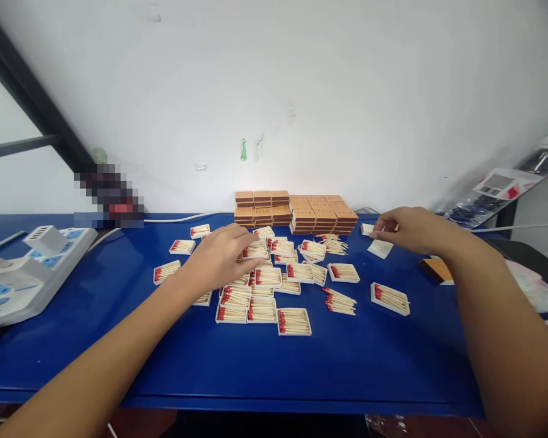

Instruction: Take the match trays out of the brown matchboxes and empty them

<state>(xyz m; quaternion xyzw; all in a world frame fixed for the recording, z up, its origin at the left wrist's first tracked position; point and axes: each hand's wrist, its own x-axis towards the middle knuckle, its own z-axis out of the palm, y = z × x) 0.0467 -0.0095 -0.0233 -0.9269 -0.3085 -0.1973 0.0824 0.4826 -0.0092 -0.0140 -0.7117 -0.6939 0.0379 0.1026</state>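
L hand point(221, 258) lies palm-down, fingers loosely spread, gripping nothing, on the cluster of open white card trays filled w/ red-tipped matches point(268, 275) at the middle of the blue table point(237, 365); approx 20 such trays, exact count unclear where they overlap; 2 loose piles of matches point(339, 301), one mid-table, one nearer the back edge; R hand point(408, 230) sits toward the back right corner, fingers drawn together, tips at a small empty white tray point(366, 229); can't tell if it's really pinched; 1 more empty white tray point(380, 248) just below it; 2 stacks of closed orange-brown matchboxes point(296, 213) along the back edge; 1 orange box sleeve point(436, 269) by the R forearm; 1 white power strip point(27, 274) at the left edge.
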